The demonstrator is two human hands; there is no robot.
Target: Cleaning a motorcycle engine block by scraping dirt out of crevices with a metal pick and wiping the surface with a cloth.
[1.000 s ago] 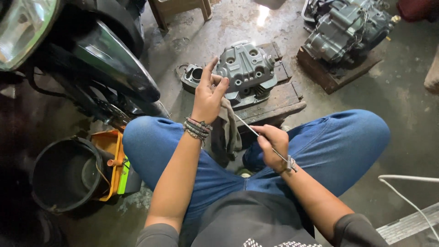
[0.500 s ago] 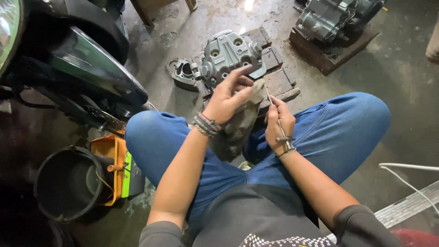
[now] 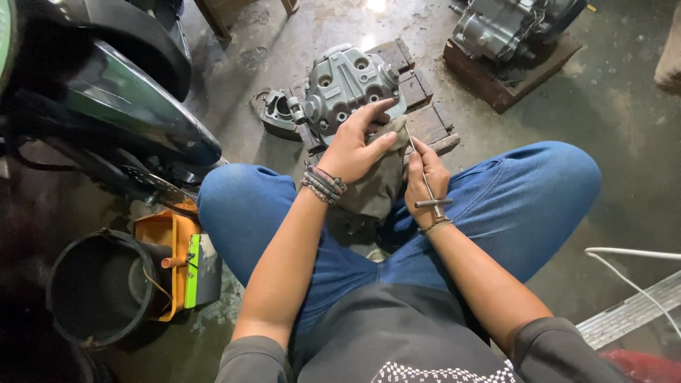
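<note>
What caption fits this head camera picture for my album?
Left hand presses a rag by the grey engine cover; right hand holds a T-handle tool.

I see no packages, labels, signs or screens anywhere around the cylinder head (image 3: 351, 89) before me.

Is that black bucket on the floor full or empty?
Empty, as far as it shows: the black bucket stands upright beside the orange tray, its inside dark with nothing visible. The very bottom is too dark to tell.

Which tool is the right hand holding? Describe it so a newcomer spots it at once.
Start at the grey engine cover on the wooden block. Just below it the right hand grips a thin metal T-handle wrench, beside the rag under the left hand. Only it has a short crossbar.
</note>
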